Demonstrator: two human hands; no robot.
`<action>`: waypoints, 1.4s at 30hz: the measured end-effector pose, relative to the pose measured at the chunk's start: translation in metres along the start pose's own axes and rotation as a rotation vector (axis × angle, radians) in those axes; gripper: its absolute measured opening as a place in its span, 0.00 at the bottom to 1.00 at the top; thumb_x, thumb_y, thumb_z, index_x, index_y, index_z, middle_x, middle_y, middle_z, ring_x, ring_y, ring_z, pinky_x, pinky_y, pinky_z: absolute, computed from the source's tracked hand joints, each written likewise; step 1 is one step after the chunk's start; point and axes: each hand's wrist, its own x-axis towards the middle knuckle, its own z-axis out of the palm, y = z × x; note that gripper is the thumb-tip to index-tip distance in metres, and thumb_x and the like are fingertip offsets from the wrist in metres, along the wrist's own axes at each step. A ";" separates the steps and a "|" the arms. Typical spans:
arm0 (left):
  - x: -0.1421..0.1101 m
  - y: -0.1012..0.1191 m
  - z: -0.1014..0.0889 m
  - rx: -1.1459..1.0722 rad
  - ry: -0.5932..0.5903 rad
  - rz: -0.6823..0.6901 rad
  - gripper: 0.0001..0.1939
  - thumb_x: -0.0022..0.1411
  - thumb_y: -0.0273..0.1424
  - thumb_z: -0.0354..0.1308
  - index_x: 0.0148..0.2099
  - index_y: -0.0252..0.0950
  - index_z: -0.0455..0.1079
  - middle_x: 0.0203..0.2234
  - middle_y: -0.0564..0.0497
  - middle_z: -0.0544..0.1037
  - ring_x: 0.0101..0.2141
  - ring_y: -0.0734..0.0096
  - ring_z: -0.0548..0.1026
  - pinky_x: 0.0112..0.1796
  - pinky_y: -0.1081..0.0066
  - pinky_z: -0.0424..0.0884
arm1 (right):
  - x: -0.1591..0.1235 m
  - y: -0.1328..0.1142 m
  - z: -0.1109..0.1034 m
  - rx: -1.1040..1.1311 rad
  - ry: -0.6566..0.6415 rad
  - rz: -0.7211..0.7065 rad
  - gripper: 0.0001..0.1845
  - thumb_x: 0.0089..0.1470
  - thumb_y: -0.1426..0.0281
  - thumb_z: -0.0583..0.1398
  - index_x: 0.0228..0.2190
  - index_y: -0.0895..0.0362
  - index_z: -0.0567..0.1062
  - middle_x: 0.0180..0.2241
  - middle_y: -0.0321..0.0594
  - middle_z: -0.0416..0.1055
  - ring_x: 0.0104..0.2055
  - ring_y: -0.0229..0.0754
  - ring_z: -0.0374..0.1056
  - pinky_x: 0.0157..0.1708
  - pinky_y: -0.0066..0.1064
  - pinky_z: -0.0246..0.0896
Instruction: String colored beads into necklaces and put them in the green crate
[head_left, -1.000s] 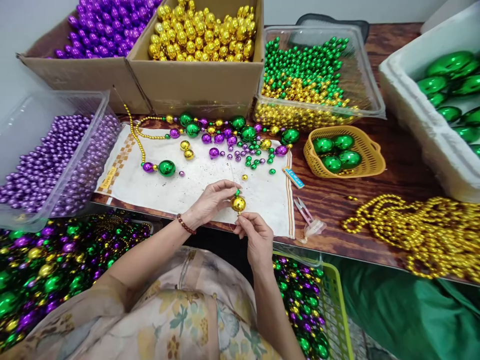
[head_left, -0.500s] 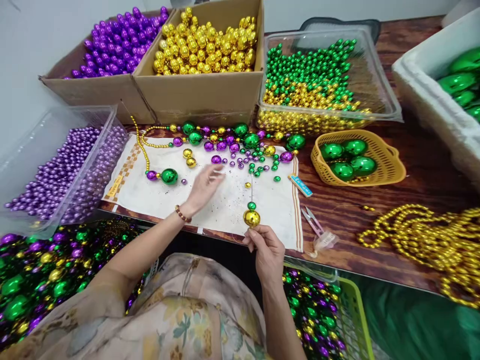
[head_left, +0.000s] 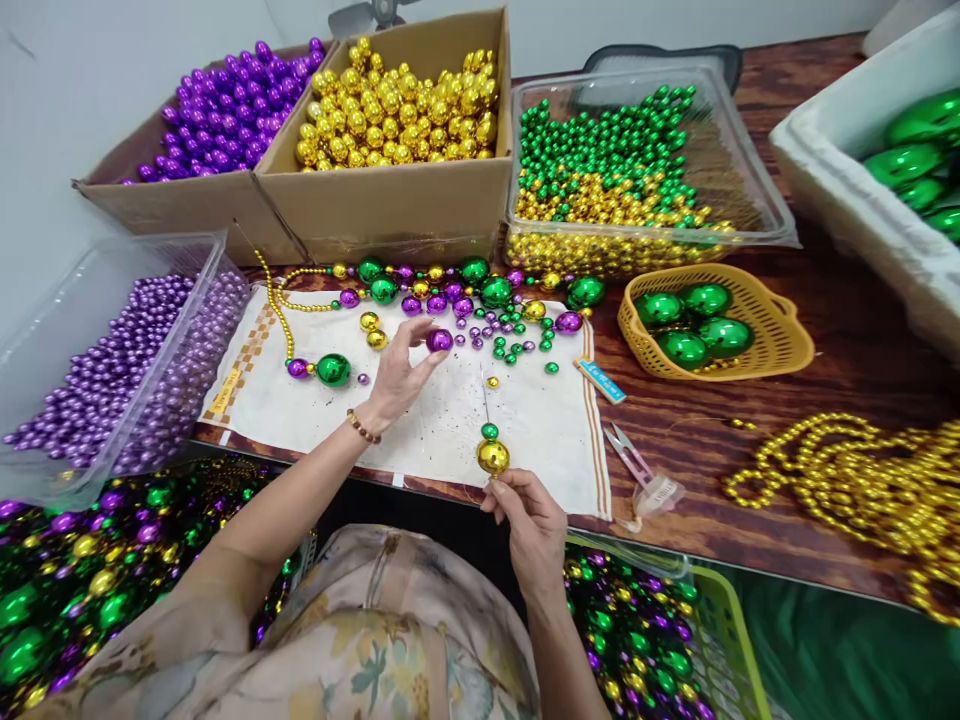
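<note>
Through the head view I have the left hand (head_left: pixel 401 375) gripping a purple ball (head_left: pixel 439 341) between thumb and fingertips, lifted over the white cloth (head_left: pixel 427 440). The right hand (head_left: pixel 532 510), lower and nearer the body, is pinched closed on the lower part of a thin needle (head_left: pixel 486 402); the fingertips hide exactly where. The needle stands nearly upright out of that pinch, carrying a gold ball (head_left: pixel 493 457) just above the fingers and a smaller green bead (head_left: pixel 490 431) touching it on top. The purple ball is apart from the needle, up and to the left of its tip. I see a bead bracelet (head_left: pixel 364 427) on the left wrist.

Just beyond the needle a small gold bead (head_left: pixel 492 382) lies on the cloth, and farther past both hands I see small loose purple beads (head_left: pixel 478 341). Left of the left hand there's a large green ball (head_left: pixel 333 370), with two gold balls (head_left: pixel 373 331) nearer the fingers.

To the right of the right hand I find scissors (head_left: pixel 632 457), then a pile of gold bead strings (head_left: pixel 862 490). Beyond the scissors sits a yellow basket (head_left: pixel 787 345) with green balls (head_left: pixel 726 338) inside. Farthest ahead of the hands, a cardboard box (head_left: pixel 382 215) holds many more gold balls.
</note>
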 end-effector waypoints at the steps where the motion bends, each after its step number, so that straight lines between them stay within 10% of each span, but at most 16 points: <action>1: -0.007 0.008 -0.002 -0.084 0.006 0.009 0.21 0.65 0.34 0.64 0.58 0.39 0.65 0.50 0.44 0.77 0.48 0.65 0.78 0.51 0.61 0.74 | -0.001 0.001 0.000 -0.009 0.000 -0.010 0.10 0.56 0.64 0.65 0.29 0.57 0.76 0.21 0.35 0.72 0.22 0.34 0.66 0.21 0.24 0.58; 11: -0.028 0.054 -0.020 -0.225 0.020 0.114 0.18 0.62 0.30 0.67 0.55 0.44 0.76 0.46 0.48 0.79 0.47 0.68 0.76 0.50 0.64 0.74 | -0.021 0.007 -0.004 -0.090 -0.026 -0.172 0.07 0.60 0.68 0.63 0.30 0.56 0.76 0.23 0.34 0.72 0.23 0.34 0.65 0.22 0.24 0.58; 24: -0.014 0.092 -0.020 -0.994 0.042 -0.556 0.14 0.54 0.35 0.73 0.43 0.41 0.80 0.38 0.51 0.82 0.38 0.70 0.79 0.46 0.63 0.77 | -0.030 0.016 -0.008 -0.183 -0.076 -0.210 0.07 0.63 0.69 0.61 0.31 0.55 0.76 0.25 0.34 0.72 0.25 0.36 0.66 0.25 0.28 0.59; 42: -0.017 0.083 -0.018 -1.008 -0.039 -0.555 0.15 0.60 0.40 0.69 0.47 0.43 0.76 0.42 0.50 0.82 0.41 0.65 0.82 0.50 0.54 0.77 | -0.031 0.018 0.000 -0.127 -0.059 -0.165 0.07 0.62 0.67 0.62 0.32 0.56 0.77 0.26 0.35 0.73 0.25 0.36 0.67 0.24 0.28 0.59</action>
